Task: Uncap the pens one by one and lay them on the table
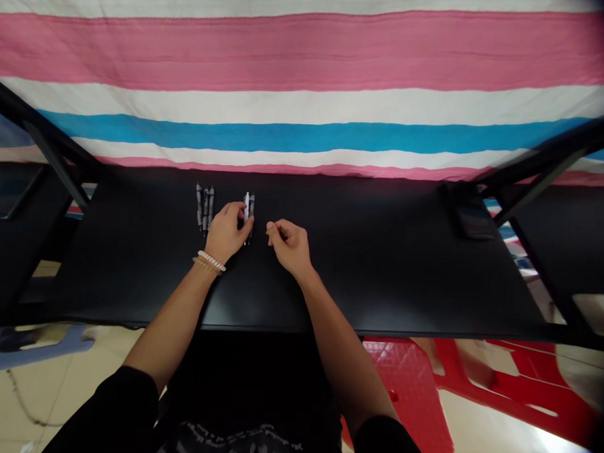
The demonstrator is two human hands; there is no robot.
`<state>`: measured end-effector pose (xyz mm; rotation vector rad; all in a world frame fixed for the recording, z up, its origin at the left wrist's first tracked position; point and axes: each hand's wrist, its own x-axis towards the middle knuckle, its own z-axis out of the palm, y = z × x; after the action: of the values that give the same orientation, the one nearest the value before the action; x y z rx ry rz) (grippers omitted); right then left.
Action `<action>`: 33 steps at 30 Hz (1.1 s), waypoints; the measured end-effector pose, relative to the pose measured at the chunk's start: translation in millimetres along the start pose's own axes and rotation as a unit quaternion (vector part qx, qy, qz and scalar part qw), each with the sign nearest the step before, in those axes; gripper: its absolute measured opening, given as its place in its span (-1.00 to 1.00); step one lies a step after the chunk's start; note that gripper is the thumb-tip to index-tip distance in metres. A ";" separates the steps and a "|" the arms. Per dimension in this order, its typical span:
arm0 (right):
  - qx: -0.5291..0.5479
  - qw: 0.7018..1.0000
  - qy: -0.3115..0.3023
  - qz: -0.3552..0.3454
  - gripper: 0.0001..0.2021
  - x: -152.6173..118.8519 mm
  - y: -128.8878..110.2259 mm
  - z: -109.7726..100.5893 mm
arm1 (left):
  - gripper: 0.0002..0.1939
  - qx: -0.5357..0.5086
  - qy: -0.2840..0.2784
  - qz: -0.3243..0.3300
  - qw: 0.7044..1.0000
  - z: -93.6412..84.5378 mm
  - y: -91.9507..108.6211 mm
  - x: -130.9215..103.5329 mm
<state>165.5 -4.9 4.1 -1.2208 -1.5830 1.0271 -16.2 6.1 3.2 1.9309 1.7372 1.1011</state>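
Observation:
Several dark pens (205,206) lie side by side on the black table (380,256), left of centre. To their right are a white pen (247,208) and another dark pen (252,205), close together. My left hand (227,232), with two bracelets at the wrist, is over the white pen, thumb and fingers curved around it at its left and right. My right hand (289,244) is a short way to the right of the pens, its fingers curled in and the thumb against the index finger; whether anything small is between them is hidden.
A dark phone-like object (473,216) lies at the table's right end. Black metal bars (57,158) rise at both sides. A striped cloth (308,55) hangs behind the table. Red plastic stools (410,389) stand below the front edge at the right.

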 end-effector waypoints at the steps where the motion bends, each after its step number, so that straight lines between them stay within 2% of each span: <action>1: -0.001 1.000 0.002 0.000 -0.56 -0.1 -0.2 0.1 | -0.75 0.007 -0.012 -0.003 1.000 1.3 0.0 -0.6; 5: -0.004 1.000 0.001 0.003 -0.55 -0.3 0.1 0.7 | -0.74 0.037 -0.024 0.003 0.999 2.2 -1.7 -1.4; 12: -0.015 1.000 -0.003 0.006 -0.53 -0.4 1.1 1.6 | -0.84 0.075 -0.046 0.030 0.996 0.0 -0.5 -1.1; 17: -0.009 1.000 -0.004 0.008 -0.54 -0.5 2.2 2.9 | -0.94 0.099 -0.056 0.021 0.993 -2.7 2.6 -1.3; 21: -0.011 1.000 -0.006 0.007 -0.53 -0.7 2.5 2.5 | -0.98 0.079 -0.034 -0.028 0.996 -4.6 3.9 -0.3; 24: 0.003 1.000 -0.017 0.000 -0.53 -1.2 1.2 1.9 | -0.94 -0.024 0.025 -0.093 0.995 -3.2 5.6 0.5; 26: 0.018 0.999 -0.038 -0.006 -0.54 -1.8 0.1 2.3 | -0.91 -0.165 0.051 -0.131 0.976 -0.7 8.0 1.0; 29: 0.058 0.995 -0.077 -0.008 -0.55 -2.9 -0.4 5.0 | -0.72 -0.387 0.035 -0.189 0.902 4.0 13.7 1.2; 31: 0.099 0.991 -0.092 -0.001 -0.53 -3.5 0.4 7.5 | -0.54 -0.473 0.014 -0.209 0.856 6.3 18.6 0.7; 33: 0.141 0.986 -0.091 0.010 -0.52 -3.6 1.6 9.7 | -0.41 -0.522 -0.002 -0.207 0.827 7.1 23.6 -0.2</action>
<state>157.3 -9.1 -0.7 -0.9743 -1.5006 1.3575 5.3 2.7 14.7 0.8244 1.0374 1.4143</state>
